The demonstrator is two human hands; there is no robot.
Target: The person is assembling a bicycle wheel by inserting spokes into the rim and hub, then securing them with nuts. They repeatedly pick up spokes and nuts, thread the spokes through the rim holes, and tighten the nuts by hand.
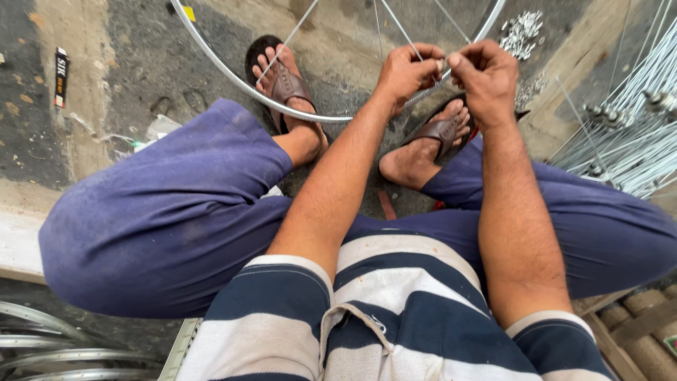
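- two bare hands are seen, the left hand (pixel 407 70) and the right hand (pixel 486 74), both closed at one round silver metal wheel rim (pixel 233 79).
- two brown strapped sandals (pixel 285 85) are worn.
- one bundle of thin silver spokes (pixel 627 141) is seen, too many to be counted.
- one heap of small silver nipples (pixel 520 32) is seen, uncounted.
- several more silver rims (pixel 49 346) are stacked, the number unclear.

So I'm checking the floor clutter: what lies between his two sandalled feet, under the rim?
In the head view, only bare grey concrete floor shows between the left foot and right foot; the rim and left forearm cross above it.
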